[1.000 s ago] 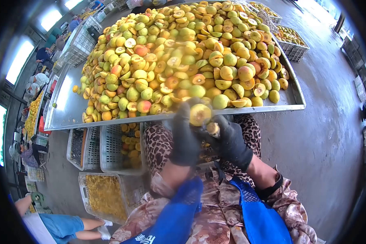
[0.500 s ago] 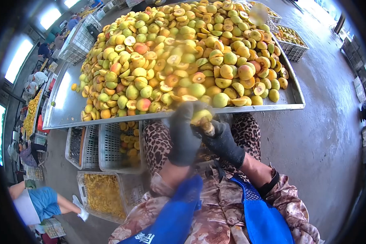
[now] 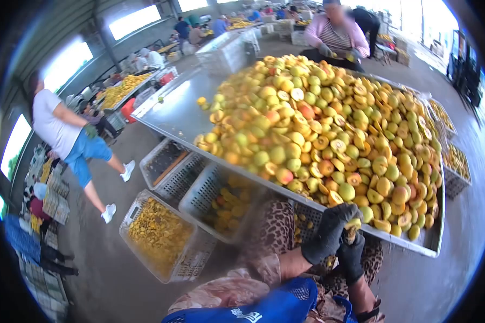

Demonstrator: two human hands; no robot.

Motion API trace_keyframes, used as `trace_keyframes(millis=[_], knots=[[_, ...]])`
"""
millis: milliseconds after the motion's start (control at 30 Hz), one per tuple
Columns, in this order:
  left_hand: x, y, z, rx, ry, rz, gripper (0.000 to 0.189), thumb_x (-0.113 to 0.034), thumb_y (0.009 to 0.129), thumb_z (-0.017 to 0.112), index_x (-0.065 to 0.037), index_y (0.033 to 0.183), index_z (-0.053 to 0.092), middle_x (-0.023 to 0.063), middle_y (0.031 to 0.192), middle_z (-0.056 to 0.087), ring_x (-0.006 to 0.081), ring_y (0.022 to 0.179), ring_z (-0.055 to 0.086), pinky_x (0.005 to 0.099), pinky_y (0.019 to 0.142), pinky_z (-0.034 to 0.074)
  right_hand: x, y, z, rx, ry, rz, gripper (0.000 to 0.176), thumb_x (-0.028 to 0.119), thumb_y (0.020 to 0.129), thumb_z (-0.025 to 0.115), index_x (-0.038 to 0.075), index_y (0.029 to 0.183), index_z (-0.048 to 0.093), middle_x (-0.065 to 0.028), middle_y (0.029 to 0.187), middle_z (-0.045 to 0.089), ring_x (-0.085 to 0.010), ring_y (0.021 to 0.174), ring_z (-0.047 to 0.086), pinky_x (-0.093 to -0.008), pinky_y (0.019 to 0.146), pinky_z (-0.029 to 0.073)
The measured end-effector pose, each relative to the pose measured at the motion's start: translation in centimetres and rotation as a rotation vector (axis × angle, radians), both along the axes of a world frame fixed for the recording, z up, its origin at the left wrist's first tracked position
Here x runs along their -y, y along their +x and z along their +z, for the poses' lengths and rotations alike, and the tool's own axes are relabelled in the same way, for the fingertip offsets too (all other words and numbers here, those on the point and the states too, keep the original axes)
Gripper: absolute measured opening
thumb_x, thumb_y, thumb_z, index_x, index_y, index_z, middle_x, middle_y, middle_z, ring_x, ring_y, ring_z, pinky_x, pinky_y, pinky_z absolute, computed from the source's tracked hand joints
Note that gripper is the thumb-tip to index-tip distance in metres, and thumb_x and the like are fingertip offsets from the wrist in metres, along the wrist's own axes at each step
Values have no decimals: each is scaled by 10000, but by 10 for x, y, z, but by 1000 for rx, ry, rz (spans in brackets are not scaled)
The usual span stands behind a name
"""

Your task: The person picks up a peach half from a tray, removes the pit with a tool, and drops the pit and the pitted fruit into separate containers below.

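Both my hands wear dark gloves and meet at the near edge of the metal table (image 3: 170, 116). My left hand (image 3: 326, 232) is closed around a yellow peach (image 3: 353, 224), part of which shows beyond the fingers. Just below it, my right hand (image 3: 352, 259) is closed with its fingertips right at the fruit; what it grips is hidden and I cannot tell what it is. In front of the hands rises a large heap of peaches (image 3: 307, 116), yellow-green with red blush, many of them cut in halves with their centres showing.
Beneath the table's near edge stand grey crates (image 3: 186, 177), one holding fruit pieces (image 3: 234, 202). A white crate of yellow scraps (image 3: 155, 237) sits on the floor. Opposite, a person in pink (image 3: 347, 29) handles fruit. Another person (image 3: 73, 126) walks at left. Filled crates (image 3: 456, 164) stand at right.
My view has swung up and to the left, bringing the person opposite and the walking person into fuller view. My hands stay together at the fruit, now lower right in the picture.
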State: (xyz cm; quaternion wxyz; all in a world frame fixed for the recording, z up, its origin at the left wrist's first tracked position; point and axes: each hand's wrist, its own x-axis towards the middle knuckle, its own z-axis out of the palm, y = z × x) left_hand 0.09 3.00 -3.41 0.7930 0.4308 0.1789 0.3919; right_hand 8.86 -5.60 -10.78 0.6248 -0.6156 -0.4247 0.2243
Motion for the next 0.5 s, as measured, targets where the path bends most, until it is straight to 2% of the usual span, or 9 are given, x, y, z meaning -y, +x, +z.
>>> trace_keyframes(millis=[33,133,200,233,267,333,433,467,500], knots=[[3,1,2,35,-102,0,269,-247,1056,608,8,1041,692,40,951,709,99,839,654,281,797,542,0,1,7,-12,-12,44,68,85,912,708,24,890,689,15,772,681,-103,677,608,-294,644,496],[2,0,10,-1,13,26,262,-260,1052,625,-16,1012,712,20,951,713,84,850,652,262,800,537,5,-18,36,-392,-91,156,109,90,935,690,32,1025,670,12,848,684,-104,711,618,-285,651,501],[4,0,10,-32,38,19,235,-233,1040,641,-21,967,710,12,897,701,91,824,642,264,791,525,8,-21,35,-339,-59,157,170,98,937,692,34,1088,646,3,888,679,-112,738,624,-288,657,506],[5,-2,11,-67,189,68,234,-228,1034,647,-16,952,703,13,873,691,91,816,636,267,781,521,10,-22,35,-310,-40,158,202,103,938,694,34,1119,634,-2,908,677,-116,752,628,-289,660,508],[8,-4,15,-100,343,118,235,-223,1029,652,-12,937,695,15,850,681,90,808,631,271,771,516,15,-21,39,-309,-85,187,166,103,929,706,42,1076,658,-6,950,681,-119,798,637,-288,683,512],[11,-11,31,-180,567,185,230,-189,1015,657,0,884,669,26,788,643,95,788,619,280,729,498,25,-17,43,-127,-82,296,143,93,926,704,47,1058,673,-2,956,687,-116,803,638,-282,693,513],[6,-15,36,-215,474,94,245,-192,1014,656,-12,848,668,22,782,660,87,762,615,277,703,488,29,-15,48,-105,-117,383,108,58,923,680,32,1026,703,-14,949,717,-117,800,650,-280,700,519],[3,-15,41,-247,273,-36,251,-205,1007,658,-22,836,680,16,757,668,82,737,612,268,704,488,27,-18,51,-196,-115,363,113,66,924,676,21,1023,705,-28,918,728,-133,786,666,-291,700,529],[1,-15,40,-214,222,-59,251,-210,1006,659,-25,838,683,14,748,666,80,731,610,267,706,488,27,-20,55,-290,-118,336,120,73,925,672,10,1021,706,-43,887,738,-150,771,682,-303,700,539]])
